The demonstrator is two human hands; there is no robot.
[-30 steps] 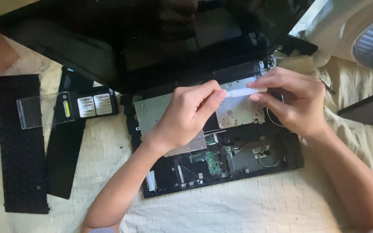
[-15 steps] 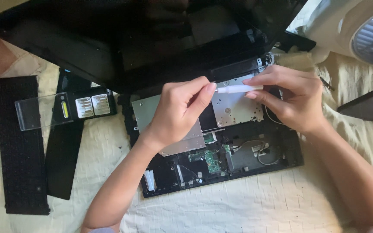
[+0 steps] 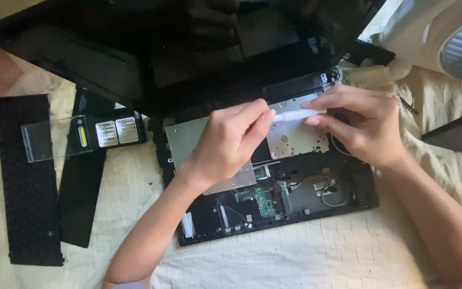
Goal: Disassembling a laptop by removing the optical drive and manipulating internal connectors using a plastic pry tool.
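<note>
Over an opened laptop [image 3: 274,208], keyboard [image 3: 25,182] already removed and metal plate [image 3: 295,139] yet unlifted, left hand [image 3: 231,142] and right hand [image 3: 356,120] both pinch a white tool [image 3: 298,114].

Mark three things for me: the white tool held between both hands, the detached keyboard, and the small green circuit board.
white tool [image 3: 298,114], head view, on the middle of its shaft.
keyboard [image 3: 25,187], head view, on the centre of its keys.
green circuit board [image 3: 264,199], head view, on its middle.
</note>
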